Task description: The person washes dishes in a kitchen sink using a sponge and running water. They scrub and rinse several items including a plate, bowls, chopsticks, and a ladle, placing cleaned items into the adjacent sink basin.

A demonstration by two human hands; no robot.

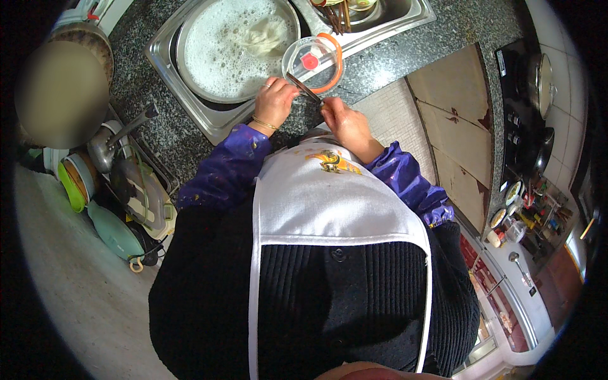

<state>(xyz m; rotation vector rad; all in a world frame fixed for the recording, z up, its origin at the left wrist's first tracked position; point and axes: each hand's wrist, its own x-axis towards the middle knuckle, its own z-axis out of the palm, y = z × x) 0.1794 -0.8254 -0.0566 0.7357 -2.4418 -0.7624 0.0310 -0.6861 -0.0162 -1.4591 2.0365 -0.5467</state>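
Note:
My right hand (344, 124) is closed on the handle end of a knife-like metal utensil (308, 90), which points up and to the left. Beside it, my left hand (276, 102) is at the sink's front rim, its fingertips close together near the utensil; whether they pinch anything is too small to tell. Just beyond both hands, a round clear plastic lid (292, 59) with a red centre and an orange ring (338, 61) rests at the sink edge. A large metal basin (178, 57) of foamy water stands in the left sink bowl, a pale cloth (266, 37) in it.
The steel sink (213, 124) is set in a speckled stone counter (175, 128). Chopsticks (346, 16) and dishes lie in its right bowl. At left are a ladle (128, 126), a green basin (111, 232) and other kitchenware. A black stove (515, 104) is at right.

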